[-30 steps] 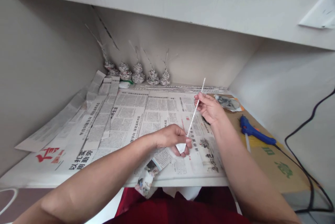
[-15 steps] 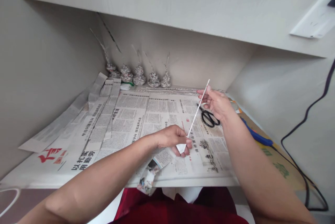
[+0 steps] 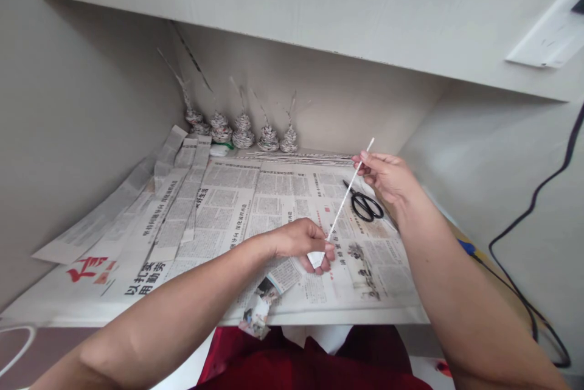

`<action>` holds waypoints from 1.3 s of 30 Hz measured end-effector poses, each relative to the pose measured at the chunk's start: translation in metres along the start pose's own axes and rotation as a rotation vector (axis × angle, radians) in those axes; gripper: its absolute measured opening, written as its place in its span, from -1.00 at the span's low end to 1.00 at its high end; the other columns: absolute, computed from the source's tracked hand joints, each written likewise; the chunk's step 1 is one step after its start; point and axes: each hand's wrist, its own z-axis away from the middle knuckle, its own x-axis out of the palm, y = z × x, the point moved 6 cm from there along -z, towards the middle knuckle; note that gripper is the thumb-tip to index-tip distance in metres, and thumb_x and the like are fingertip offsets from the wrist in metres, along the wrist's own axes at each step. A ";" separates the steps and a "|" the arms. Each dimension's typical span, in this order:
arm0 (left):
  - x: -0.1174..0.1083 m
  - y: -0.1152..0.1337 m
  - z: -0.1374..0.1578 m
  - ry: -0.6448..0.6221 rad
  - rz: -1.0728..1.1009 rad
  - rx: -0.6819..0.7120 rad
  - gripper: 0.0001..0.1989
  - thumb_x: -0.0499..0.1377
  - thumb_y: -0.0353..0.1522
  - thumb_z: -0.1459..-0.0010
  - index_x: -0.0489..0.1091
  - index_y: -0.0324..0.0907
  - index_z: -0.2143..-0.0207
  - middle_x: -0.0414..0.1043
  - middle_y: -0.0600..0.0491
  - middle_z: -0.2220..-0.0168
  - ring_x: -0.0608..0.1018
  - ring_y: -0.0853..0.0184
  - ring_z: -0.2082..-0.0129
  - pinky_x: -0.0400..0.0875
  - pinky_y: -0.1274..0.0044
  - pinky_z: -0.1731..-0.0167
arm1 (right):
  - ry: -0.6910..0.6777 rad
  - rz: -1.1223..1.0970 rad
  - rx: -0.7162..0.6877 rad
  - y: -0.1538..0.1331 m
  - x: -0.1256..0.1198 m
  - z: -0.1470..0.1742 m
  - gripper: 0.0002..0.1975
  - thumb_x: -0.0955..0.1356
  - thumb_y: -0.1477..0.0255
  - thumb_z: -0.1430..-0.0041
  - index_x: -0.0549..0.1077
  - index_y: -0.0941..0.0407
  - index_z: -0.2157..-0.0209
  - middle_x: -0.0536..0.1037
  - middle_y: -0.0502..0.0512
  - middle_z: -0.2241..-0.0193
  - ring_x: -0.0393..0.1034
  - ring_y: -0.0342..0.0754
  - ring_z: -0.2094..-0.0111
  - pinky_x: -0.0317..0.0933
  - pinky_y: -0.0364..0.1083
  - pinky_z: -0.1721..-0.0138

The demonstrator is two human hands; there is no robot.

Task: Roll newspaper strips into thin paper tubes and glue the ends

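The left hand (image 3: 305, 239)'s grip pinches the lower end of the paper tube (image 3: 342, 206) with the paper strip (image 3: 281, 276), while the right hand (image 3: 382, 172)'s grip pinches near its upper end; held slantwise above the newspaper (image 3: 274, 195), the tube could, in my judgement, loosen should either pinch slacken, and the strip's tail, overhanging the table (image 3: 365, 318)'s front edge, could snag. Around it, left to right, are loose strips (image 3: 162, 201), woven paper gourds (image 3: 243, 132), thin tubes (image 3: 296, 159), scissors (image 3: 365, 206) obstructing just beyond the tube, and a glue gun (image 3: 466, 247) mostly hidden by the right forearm.
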 end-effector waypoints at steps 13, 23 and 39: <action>-0.025 0.013 0.000 0.250 0.146 0.132 -0.57 0.22 -0.10 0.01 0.42 -0.33 0.32 0.48 -0.09 0.40 0.54 0.32 0.43 0.43 0.46 0.45 | -0.436 -0.047 0.227 0.040 0.059 0.036 -0.67 0.41 0.21 -0.03 0.56 0.16 0.24 0.52 0.17 0.30 0.40 -0.12 0.36 0.21 -0.24 0.55; -0.025 0.011 -0.003 0.275 0.102 0.119 -0.58 0.21 -0.09 0.00 0.41 -0.32 0.34 0.46 -0.05 0.43 0.54 0.31 0.39 0.44 0.44 0.38 | -0.503 -0.200 0.255 0.080 0.082 0.043 -0.75 0.46 0.28 0.06 0.56 0.17 0.39 0.51 0.06 0.50 0.33 -0.20 0.56 0.17 -0.20 0.55; -0.020 0.009 -0.003 0.195 0.064 0.108 -0.61 0.20 -0.12 -0.03 0.42 -0.31 0.30 0.48 -0.09 0.36 0.54 0.28 0.32 0.45 0.40 0.32 | -0.459 -0.252 0.269 0.084 0.078 0.045 -0.77 0.50 0.32 0.15 0.46 0.17 0.56 0.45 -0.03 0.59 0.29 -0.24 0.57 0.13 -0.22 0.53</action>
